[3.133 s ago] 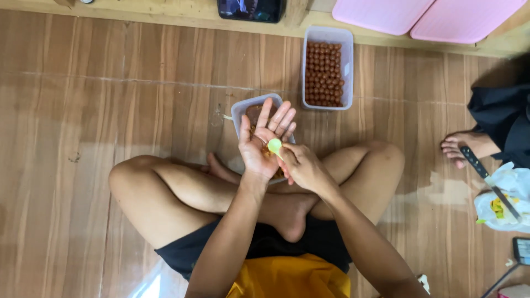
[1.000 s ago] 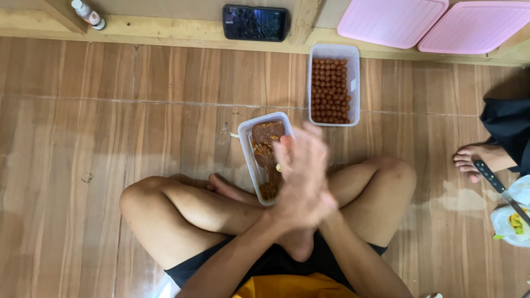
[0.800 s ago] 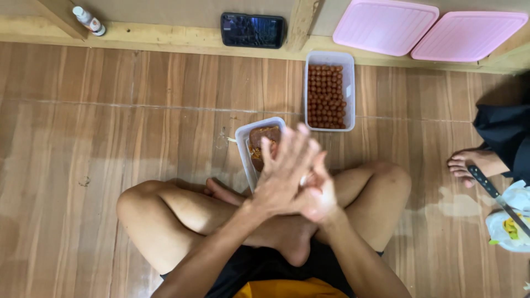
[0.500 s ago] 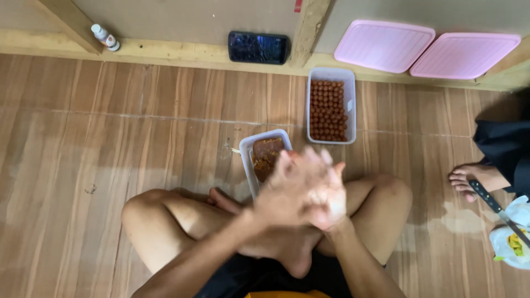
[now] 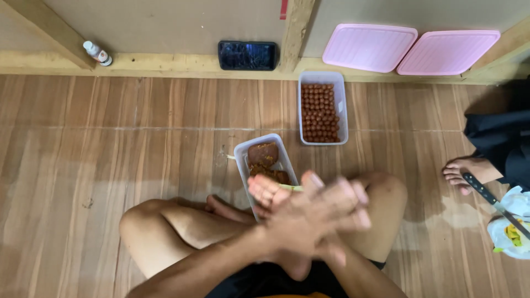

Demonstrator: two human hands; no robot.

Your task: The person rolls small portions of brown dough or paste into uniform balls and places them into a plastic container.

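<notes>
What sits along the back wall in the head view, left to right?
Small white bottle → dark phone → wooden post → first pink lid → second pink lid. The clear tub of brown balls sits just in front, between post and first lid.

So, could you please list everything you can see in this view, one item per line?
Tub of small balls: one, clear, brown balls, near wall.
Tub of brown paste: one, clear, before the hands.
Lids: two, pink, against wall.
Phone: one, black, by post.
Small bottle: one, white, far left.
Knife: one, dark handle, right edge.
Another person's foot: one, right.
Floor: wood-look planks.
Left hand, right hand: pressed palm to palm, blurred, over crossed legs.
</notes>
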